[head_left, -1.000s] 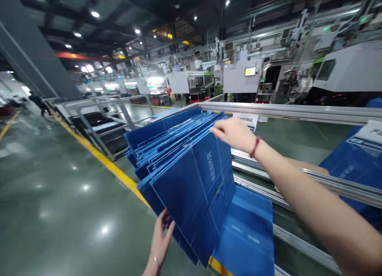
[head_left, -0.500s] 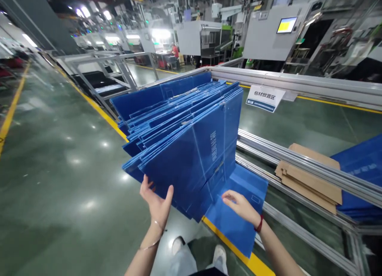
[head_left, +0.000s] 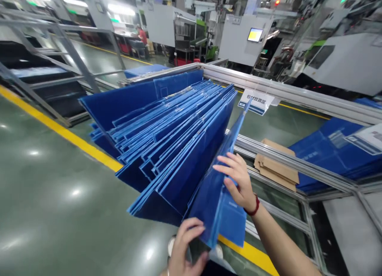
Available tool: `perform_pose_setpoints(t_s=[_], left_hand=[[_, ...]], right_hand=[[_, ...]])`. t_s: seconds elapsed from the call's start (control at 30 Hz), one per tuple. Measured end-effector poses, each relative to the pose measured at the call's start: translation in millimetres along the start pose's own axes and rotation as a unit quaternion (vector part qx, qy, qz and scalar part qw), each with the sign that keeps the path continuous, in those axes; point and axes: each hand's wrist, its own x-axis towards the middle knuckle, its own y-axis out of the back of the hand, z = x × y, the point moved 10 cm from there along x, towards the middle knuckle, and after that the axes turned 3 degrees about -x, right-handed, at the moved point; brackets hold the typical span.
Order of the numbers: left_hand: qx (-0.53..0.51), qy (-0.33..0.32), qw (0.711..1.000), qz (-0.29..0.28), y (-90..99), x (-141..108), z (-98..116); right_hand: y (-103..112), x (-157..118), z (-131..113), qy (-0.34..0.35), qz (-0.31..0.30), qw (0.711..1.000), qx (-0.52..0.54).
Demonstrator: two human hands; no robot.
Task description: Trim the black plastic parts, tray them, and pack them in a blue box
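Observation:
A folded blue corrugated plastic box (head_left: 209,204) stands on edge, tilted apart from the pile, at the right front. My right hand (head_left: 237,178) grips its upper edge, fingers over the left face and thumb on the other side. By the near lower corner is my left hand (head_left: 188,244), its fingers curved against the left face and its thumb held apart. Left of this box leans a thick stack of folded blue boxes (head_left: 173,129). Another blue sheet (head_left: 232,220) lies flat below my right hand.
An aluminium frame (head_left: 268,148) runs along the right, with flat brown cardboard (head_left: 277,168) and more blue sheets (head_left: 331,148) beyond it. A white sign (head_left: 256,102) hangs from the rear rail. A yellow floor line (head_left: 59,129) passes at left. A person in red (head_left: 142,36) sits far back.
The front blue box has swung away from the stack to the right. My right hand has risen onto its upper edge; my left hand has come down to its near corner. The view has turned right.

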Motion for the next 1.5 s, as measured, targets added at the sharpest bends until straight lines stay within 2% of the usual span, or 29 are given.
perform_pose_setpoints(t_s=[0.07, 0.1, 0.17, 0.27, 0.3, 0.47, 0.57, 0.67, 0.87, 1.0, 1.13, 1.2, 1.23, 1.3, 1.37, 1.4, 1.47, 1.5], left_hand=[[-0.028, -0.008, 0.999, -0.042, 1.7, 3.5, 1.4], [-0.009, -0.013, 0.999, -0.038, 7.4, 5.8, -0.4], [0.078, -0.019, 0.996, 0.034, 29.5, 9.6, -7.5], [0.174, -0.008, 0.964, 0.203, 68.5, 2.0, -20.0], [0.179, -0.002, 0.956, 0.235, 74.8, -2.3, -24.5], [0.162, 0.064, 0.96, 0.221, 66.4, -10.8, -46.3], [0.152, 0.078, 0.961, 0.218, 59.1, -8.0, -48.6], [0.157, 0.081, 0.961, 0.212, 55.0, -1.3, -49.1], [0.159, 0.137, 0.949, 0.235, 56.2, -4.3, -61.4], [0.224, 0.102, 0.94, 0.237, 50.0, -5.2, -51.9], [0.272, 0.024, 0.926, 0.26, 51.7, -4.9, -23.9], [0.25, -0.025, 0.943, 0.22, 41.4, -0.6, -14.4], [0.232, -0.035, 0.957, 0.168, 29.0, 3.8, -16.7], [0.199, -0.011, 0.979, 0.034, -7.5, 11.9, -39.6], [0.195, 0.074, 0.974, -0.084, -47.1, 14.7, -85.7], [0.205, 0.135, 0.96, -0.132, -65.3, 13.3, -115.7], [0.239, 0.259, 0.912, -0.211, -94.8, 4.7, -177.3], [0.254, 0.301, 0.888, -0.236, -105.7, 0.4, -203.0]], right_hand=[[-3.2, 3.3, -2.5, 0.024, -0.009, 1.0, 0.013], [-2.0, 1.6, -1.9, 0.032, -0.001, 0.999, 0.019], [4.5, -6.7, 2.1, 0.033, 0.03, 0.999, 0.021], [18.9, -23.0, 10.4, 0.013, 0.078, 0.997, 0.025], [24.7, -27.5, 12.6, 0.008, 0.092, 0.995, 0.029], [54.5, -32.9, 21.6, 0.003, 0.125, 0.99, 0.059], [67.0, -25.9, 26.8, 0.002, 0.13, 0.989, 0.075], [70.0, -18.3, 26.9, 0.01, 0.124, 0.989, 0.082], [68.6, -18.1, 28.0, 0.007, 0.105, 0.991, 0.084], [78.7, -24.7, 34.4, 0.002, 0.113, 0.991, 0.074], [85.9, -29.3, 38.2, 0.012, 0.124, 0.99, 0.062], [87.0, -31.6, 40.7, 0.007, 0.126, 0.99, 0.06], [87.9, -33.2, 41.9, 0.003, 0.129, 0.99, 0.059], [92.1, -38.0, 43.1, -0.005, 0.134, 0.989, 0.057], [100.4, -45.5, 43.2, -0.016, 0.138, 0.989, 0.052], [106.4, -50.4, 42.7, -0.022, 0.138, 0.989, 0.046], [122.3, -62.6, 41.4, -0.038, 0.138, 0.989, 0.033], [132.4, -69.9, 40.8, -0.049, 0.141, 0.988, 0.027]])
